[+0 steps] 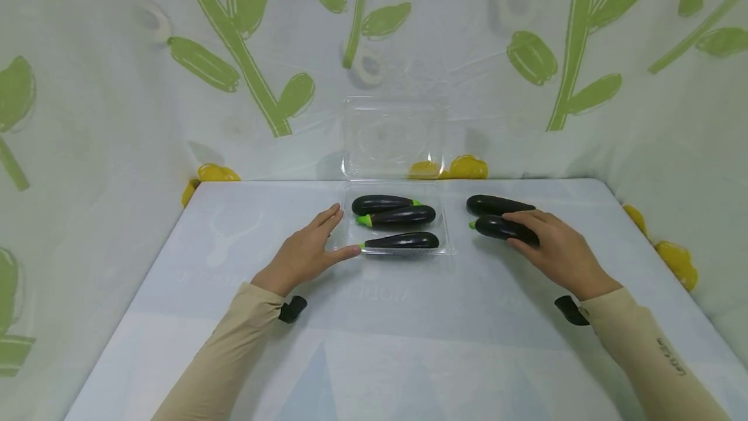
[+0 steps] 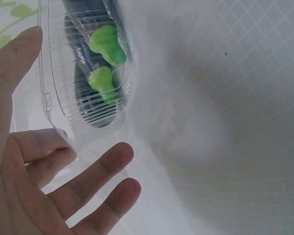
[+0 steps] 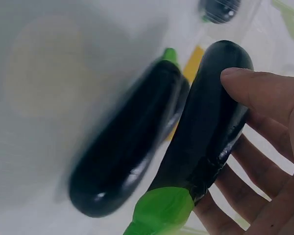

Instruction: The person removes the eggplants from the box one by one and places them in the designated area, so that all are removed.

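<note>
**Two hands at an open clear tray of eggplants**

I am watching a pale counter point(image 1: 374, 317) from above, with leaf-patterned fabric hanging behind and beside it. A clear plastic clamshell tray point(image 1: 448, 239) is sitting near the middle of the counter's far edge, its lid point(image 1: 393, 137) standing open against the backdrop. Three dark eggplants with green stems are lying inside it: one at the back point(image 1: 381, 203), one in the middle point(image 1: 402, 216) and one at the front point(image 1: 403, 240).

My left hand point(image 1: 306, 252) is lying open beside the tray's left wall, fingers point(image 2: 95, 172) straight and spread; the fingertips are touching the plastic rim without gripping anything. In the left wrist view the green stems point(image 2: 107, 45) are showing through the ribbed wall.

My right hand point(image 1: 555, 245) is resting on the nearer of two loose eggplants point(image 1: 504, 229) lying to the right of the tray, towards the counter's far right corner. The fingers point(image 3: 255, 93) are curling round it, the thumb on top and the others beneath. The other loose eggplant point(image 1: 498, 204) is lying just beside it, towards the far edge.

To do this well, I judge the grip should be sitting near the eggplant's thick middle, since the glossy skin looks slippery, while the left hand is steadying the light tray so it is not sliding.
</note>
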Tool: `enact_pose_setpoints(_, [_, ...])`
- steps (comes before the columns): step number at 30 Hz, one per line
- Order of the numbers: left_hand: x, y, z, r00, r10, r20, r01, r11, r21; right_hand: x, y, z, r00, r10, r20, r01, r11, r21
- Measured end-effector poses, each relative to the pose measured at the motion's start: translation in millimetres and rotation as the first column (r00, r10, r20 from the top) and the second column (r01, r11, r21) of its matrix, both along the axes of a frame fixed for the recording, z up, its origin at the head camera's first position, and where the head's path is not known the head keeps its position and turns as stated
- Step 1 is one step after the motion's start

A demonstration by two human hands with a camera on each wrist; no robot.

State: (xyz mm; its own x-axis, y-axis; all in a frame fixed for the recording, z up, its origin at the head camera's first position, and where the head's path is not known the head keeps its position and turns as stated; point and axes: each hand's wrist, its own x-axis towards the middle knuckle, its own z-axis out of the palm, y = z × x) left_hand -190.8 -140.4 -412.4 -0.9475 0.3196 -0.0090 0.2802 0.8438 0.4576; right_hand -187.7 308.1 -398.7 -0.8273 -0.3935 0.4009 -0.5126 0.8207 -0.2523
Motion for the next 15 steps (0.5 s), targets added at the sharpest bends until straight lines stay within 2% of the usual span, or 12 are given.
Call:
enact_pose_setpoints(8, [0.0, 0.5, 1.2, 1.0, -0.007, 0.01, 0.007, 1.0, -0.004, 1.2, 9, -12.4, 0.993, -0.049, 0.11, 0.043, 0.997, 0.062])
enact_pose_setpoints(15, [0.3, 1.3, 1.3, 1.0, -0.003, 0.009, 0.003, 1.0, -0.005, -0.5, 12, -19.2, 0.998, -0.038, 0.058, 0.034, 0.997, 0.067])
